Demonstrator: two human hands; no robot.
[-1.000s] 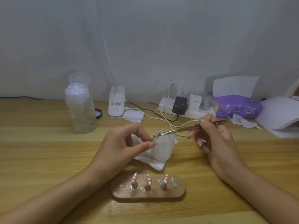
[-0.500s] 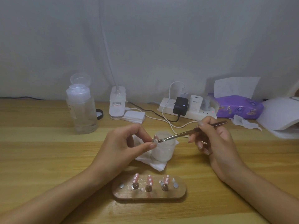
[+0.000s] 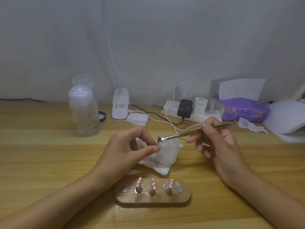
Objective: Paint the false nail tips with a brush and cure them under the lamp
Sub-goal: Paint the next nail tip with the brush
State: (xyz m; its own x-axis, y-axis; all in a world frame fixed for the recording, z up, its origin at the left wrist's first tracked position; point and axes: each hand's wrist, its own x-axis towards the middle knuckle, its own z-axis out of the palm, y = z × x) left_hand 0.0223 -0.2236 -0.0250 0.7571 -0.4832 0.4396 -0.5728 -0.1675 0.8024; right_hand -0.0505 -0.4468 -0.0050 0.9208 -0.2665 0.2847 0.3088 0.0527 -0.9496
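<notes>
The right hand point(image 3: 217, 142) grips the brush point(image 3: 184, 133) between thumb and curled fingers. The brush's long axis runs from upper right down to lower left, nearly level. Its bristle end points left at the left hand point(image 3: 125, 146), and its handle end sticks out past the right knuckles. The left thumb and forefinger pinch a piece point(image 3: 157, 143), too small to make out, right at the bristles and in front of a frosted jar point(image 3: 166, 154) on a tissue point(image 3: 158, 167). Nearer the person, a wooden holder point(image 3: 152, 198) on the surface point(image 3: 49, 154) carries upright pink nail tips point(image 3: 153, 185).
</notes>
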